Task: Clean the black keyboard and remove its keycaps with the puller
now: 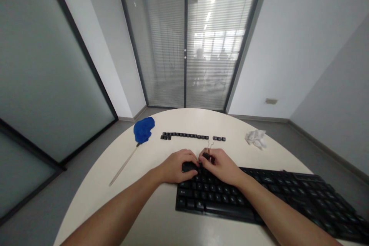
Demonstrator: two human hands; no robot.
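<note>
my left hand [175,166] rests curled on the top left corner of the black keyboard [259,196], fingers pressed down on the case to hold it flat on the round white table [95,196]. my right hand [220,165] pinches a thin wire keycap puller [208,150] over a key in the upper rows, fingertips closed tight around it, the loop ends poking up past my knuckles. whether the wires sit under the cap yet i cannot tell; my fingers hide it. to do this well i judge the pull should go straight up, not tilted, with the left hand bearing down so the board does not lift. a row of loose keycaps [184,136] lies well beyond the keyboard, in order. farther off are a blue duster [143,130] at the left and a crumpled white tissue [255,138] at the right.
</note>
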